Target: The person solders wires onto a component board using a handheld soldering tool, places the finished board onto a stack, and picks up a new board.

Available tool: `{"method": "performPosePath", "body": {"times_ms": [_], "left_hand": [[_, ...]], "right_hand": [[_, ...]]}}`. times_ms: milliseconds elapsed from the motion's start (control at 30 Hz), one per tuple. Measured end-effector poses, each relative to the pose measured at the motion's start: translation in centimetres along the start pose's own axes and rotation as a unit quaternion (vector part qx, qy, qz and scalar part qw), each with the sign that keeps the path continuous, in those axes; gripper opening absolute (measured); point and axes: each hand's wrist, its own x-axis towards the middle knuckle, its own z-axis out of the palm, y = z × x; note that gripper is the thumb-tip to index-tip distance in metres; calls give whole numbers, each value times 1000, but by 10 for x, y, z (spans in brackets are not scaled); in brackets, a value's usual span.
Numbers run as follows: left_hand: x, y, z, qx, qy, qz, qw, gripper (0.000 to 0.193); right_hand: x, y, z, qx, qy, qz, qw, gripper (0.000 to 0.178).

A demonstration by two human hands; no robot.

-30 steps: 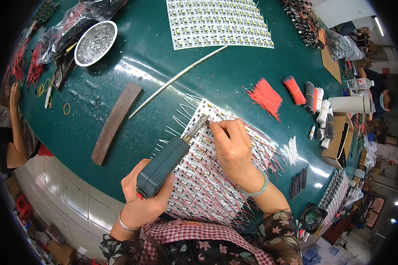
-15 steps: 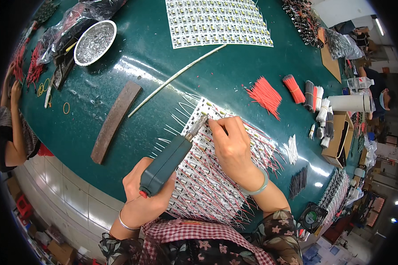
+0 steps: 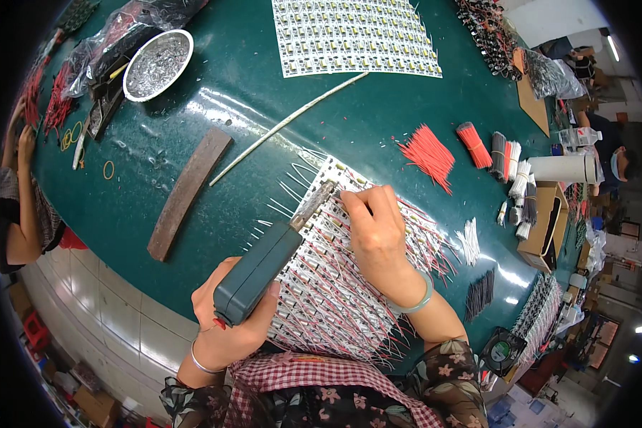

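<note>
My left hand [image 3: 232,339] is wrapped round the dark green handle of a soldering iron [image 3: 258,273]. The iron's metal tip points up and right, down onto a white circuit board panel [image 3: 326,171]. Beside that tip, the thumb and forefinger of my right hand [image 3: 376,239] are pinched at the board on what looks like a thin wire, mostly hidden by the fingers. Many red and white wires [image 3: 335,307] spread over the panel toward me. Short pale wires stick out along its left edge.
A curved brown bar [image 3: 190,194] and a thin pale rod [image 3: 285,128] lie left of the panel. Further off are a white bowl of metal scraps [image 3: 158,65] and another board sheet [image 3: 357,39]. Red wires [image 3: 428,157] and black wires [image 3: 481,294] lie right. A co-worker's arm [image 3: 25,192] shows far left.
The handle of the soldering iron has shifted slightly left and toward me with my left hand, while its tip stays by my right fingertips. My right hand has barely moved.
</note>
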Motion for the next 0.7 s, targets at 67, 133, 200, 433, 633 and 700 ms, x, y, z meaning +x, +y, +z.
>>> {"method": "performPosePath", "body": {"times_ms": [67,133,200,433,633,700], "left_hand": [[-2,-1,0,-7,9,-3,1000,23],[-4,1,-2,-12,20,-8,1000,24],[-5,2,-5,-17,35,2,999,24],[-11,0,-5,-23,27,-28,999,23],[-11,-2,-4,-14,-2,-58,998,20],[-10,-3,-3,-4,-5,-47,999,19]], "right_hand": [[0,-2,-3,-10,-6,7,1000,35],[0,-7,-9,-10,0,-3,1000,36],[-2,-11,-11,-12,6,-12,1000,37],[-9,-15,-1,17,-11,-8,1000,37],[-11,-14,1,10,-15,-1,1000,37],[-10,-15,1,8,-19,0,1000,37]]}}
